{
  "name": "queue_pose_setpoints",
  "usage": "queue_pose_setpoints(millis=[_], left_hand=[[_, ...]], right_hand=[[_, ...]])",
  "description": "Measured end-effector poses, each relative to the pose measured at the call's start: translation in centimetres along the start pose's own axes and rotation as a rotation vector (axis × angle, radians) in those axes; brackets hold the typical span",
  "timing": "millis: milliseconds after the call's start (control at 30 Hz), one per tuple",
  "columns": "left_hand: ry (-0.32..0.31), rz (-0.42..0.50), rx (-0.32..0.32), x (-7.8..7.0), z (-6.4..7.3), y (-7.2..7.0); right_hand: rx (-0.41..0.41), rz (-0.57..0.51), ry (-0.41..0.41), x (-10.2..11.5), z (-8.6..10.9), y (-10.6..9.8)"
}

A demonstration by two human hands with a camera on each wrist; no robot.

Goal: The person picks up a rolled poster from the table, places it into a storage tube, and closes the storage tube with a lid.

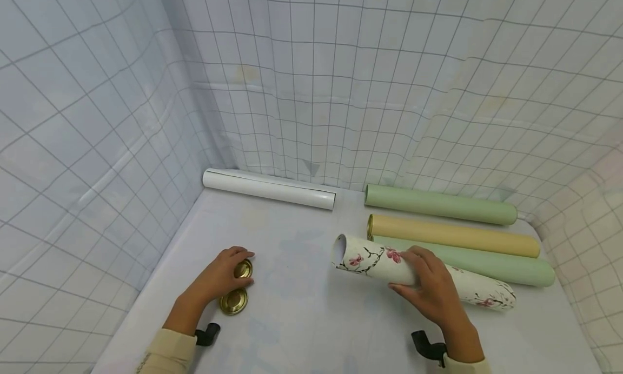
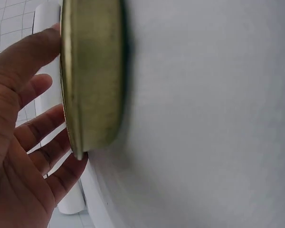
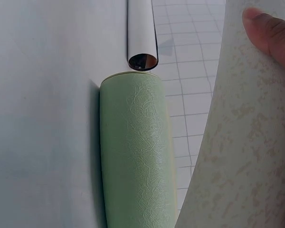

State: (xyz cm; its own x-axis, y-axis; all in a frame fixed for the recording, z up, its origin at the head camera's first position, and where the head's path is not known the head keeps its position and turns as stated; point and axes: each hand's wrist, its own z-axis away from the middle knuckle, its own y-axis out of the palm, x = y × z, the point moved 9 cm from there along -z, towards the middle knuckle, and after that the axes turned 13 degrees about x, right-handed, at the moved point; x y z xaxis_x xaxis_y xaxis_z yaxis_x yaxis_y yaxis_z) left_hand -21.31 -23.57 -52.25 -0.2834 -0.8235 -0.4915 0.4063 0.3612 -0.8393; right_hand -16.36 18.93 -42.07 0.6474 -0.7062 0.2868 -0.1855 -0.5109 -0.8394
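Note:
My left hand [image 1: 219, 276] is at the left of the white table, with thumb and fingers around a round gold lid [image 1: 243, 269]. A second gold lid [image 1: 234, 301] lies just nearer than it; one lid fills the upper middle of the left wrist view, with fingers [image 2: 38, 128] behind it. On the right, my right hand [image 1: 433, 287] grips a white floral tube [image 1: 375, 259] from above, thumb on the near side. The tube's left end is open and hollow. In the right wrist view the thumb [image 3: 270, 35] presses on the tube's pale, mottled surface.
Behind the floral tube lie a light green tube [image 1: 496, 267], a yellow tube [image 1: 452, 234] with a gold-rimmed end, and another green tube [image 1: 438, 204]. A white roll [image 1: 267, 188] lies at the back left. Grid-patterned white sheeting [image 1: 311, 93] encloses the table.

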Motion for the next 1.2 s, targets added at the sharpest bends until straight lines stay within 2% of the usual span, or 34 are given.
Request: queue_pose_setpoints(millis=[300, 400, 500, 667, 933, 1067, 1200], left_hand=[[0.024, -0.037, 0.001, -0.2, 0.1, 0.0], [0.04, -0.026, -0.018, -0.5, 0.1, -0.2], [0.077, -0.004, -0.053, -1.4, -0.1, -0.5], [0.171, 0.061, -0.102, -4.1, -0.5, -1.4], [0.35, 0.154, -0.138, -10.0, -1.5, -2.3], [0.429, 0.194, -0.137, -12.6, -2.1, -2.5], [0.48, 0.257, -0.124, -14.7, -2.4, -2.7]], right_hand=[[0.019, -0.005, 0.014, -0.2, 0.0, 0.3], [0.018, -0.003, 0.014, -0.3, 0.0, 0.4], [0.019, -0.003, 0.016, -0.3, 0.0, 0.4], [0.025, -0.001, 0.026, -0.3, 0.0, 0.4], [0.03, -0.012, 0.02, -0.3, 0.1, 0.5], [0.028, -0.016, 0.009, -0.2, 0.2, 0.6], [0.035, -0.01, 0.006, -0.2, 0.2, 0.8]])
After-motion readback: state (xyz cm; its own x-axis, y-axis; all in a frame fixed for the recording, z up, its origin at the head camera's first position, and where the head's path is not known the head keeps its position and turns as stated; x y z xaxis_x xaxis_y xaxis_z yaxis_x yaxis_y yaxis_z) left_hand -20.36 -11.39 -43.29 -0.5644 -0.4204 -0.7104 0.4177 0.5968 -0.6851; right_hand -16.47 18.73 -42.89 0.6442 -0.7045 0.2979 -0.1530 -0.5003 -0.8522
